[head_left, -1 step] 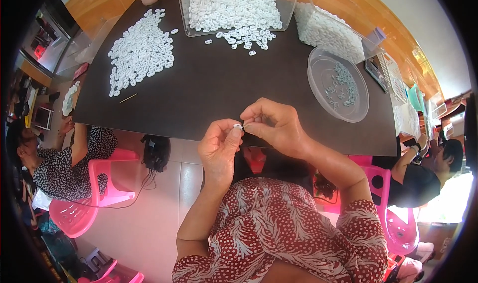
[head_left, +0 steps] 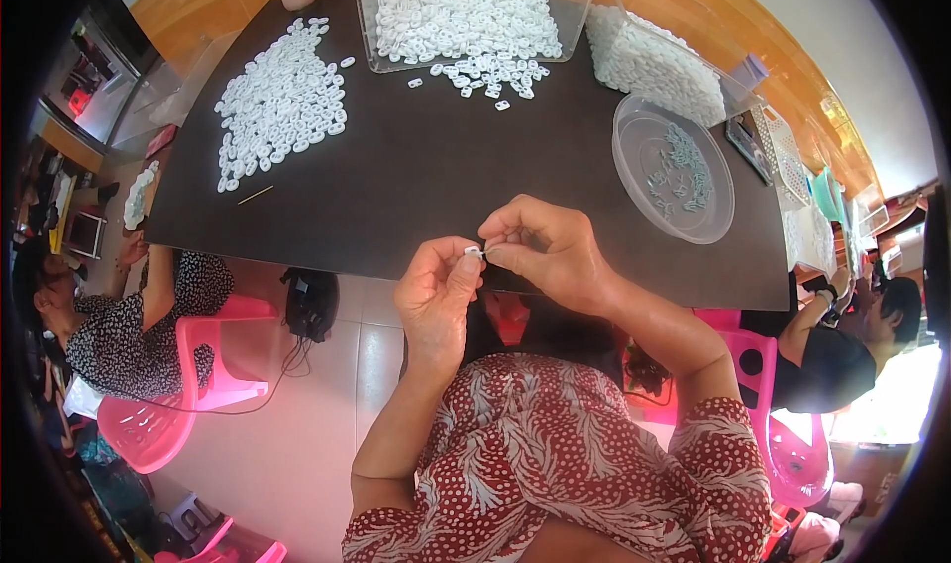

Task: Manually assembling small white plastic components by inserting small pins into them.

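My left hand (head_left: 436,291) pinches a small white plastic piece (head_left: 473,251) between thumb and forefinger, just over the table's near edge. Close against it, my right hand (head_left: 545,251) is closed in a pinch at the piece's right side. A small thin bit shows between the fingertips there, too small to name. Similar white pieces, oval with holes, form a loose pile (head_left: 282,102) on the left of the table. To the right, a round clear tray (head_left: 634,182) holds many small grey-green parts (head_left: 684,167).
A clear bin (head_left: 369,28) full of white pieces stands at the far middle, some spilled before it. Another full clear container (head_left: 659,63) is at far right, near a phone (head_left: 748,149). A thin yellowish stick (head_left: 256,196) lies left. People sit on both sides on pink chairs (head_left: 188,385).
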The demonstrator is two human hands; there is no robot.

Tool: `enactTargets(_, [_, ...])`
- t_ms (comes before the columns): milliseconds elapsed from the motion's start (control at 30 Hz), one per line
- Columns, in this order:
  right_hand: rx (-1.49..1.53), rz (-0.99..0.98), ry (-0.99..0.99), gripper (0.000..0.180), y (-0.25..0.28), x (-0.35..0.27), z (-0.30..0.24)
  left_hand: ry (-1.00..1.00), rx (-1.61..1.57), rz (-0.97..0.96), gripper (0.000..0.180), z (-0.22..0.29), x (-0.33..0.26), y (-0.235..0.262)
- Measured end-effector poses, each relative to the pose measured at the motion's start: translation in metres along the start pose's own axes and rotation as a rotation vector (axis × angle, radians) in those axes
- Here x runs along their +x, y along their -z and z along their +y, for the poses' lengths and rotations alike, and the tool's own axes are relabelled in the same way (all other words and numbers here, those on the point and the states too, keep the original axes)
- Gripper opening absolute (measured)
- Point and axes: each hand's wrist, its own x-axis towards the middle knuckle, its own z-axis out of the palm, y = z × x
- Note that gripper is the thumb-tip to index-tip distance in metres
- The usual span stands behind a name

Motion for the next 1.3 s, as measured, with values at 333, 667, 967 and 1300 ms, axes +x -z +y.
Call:
enactTargets(333, [0.022,0.023,0.027,0.012,-0.004,-0.002,0.007,-0.062,-0.021,0.023,0.010,-0.005,-0.002,-0.002])
enactTargets(667, [0.015,0.063,0.074,0.010,-0.010,-0.002,0.008,-0.139,-0.005,0.105,0.008,-0.007,-0.005,-0.010])
enactTargets(967, [-0.224,0.080,0.263,0.006,-0.014,0.004,0.010,-0.238,0.071,0.148,0.008,-0.012,-0.003,-0.008])
enactTargets(1300, [-0.189,0.090,0.196,0.005,-0.017,0.010,0.011,-0.239,0.123,0.132,0.007,-0.013,0.004,-0.009])
